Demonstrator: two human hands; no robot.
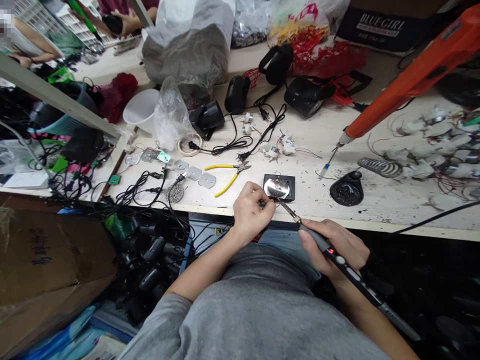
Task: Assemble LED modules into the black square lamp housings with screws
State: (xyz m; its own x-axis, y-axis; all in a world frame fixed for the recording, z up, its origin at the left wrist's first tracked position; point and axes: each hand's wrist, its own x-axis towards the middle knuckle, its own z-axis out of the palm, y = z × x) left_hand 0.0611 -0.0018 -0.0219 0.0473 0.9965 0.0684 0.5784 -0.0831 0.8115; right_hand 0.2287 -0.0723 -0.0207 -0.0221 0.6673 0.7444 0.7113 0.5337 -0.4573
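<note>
the dark box point(378, 41) reads "blue girl" in white capitals, with a line beneath too small to read. pink print on the plastic bag point(300, 24) is unclear. dark handwriting on the carton point(56, 270) cannot be made out.

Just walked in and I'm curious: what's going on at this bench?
The person's right hand holds a soldering iron, its tip close to the near edge of a small black case with a shiny plate. The left hand is pinched beside it; whatever it holds is too small to tell. Pliers lie nearby.
</note>
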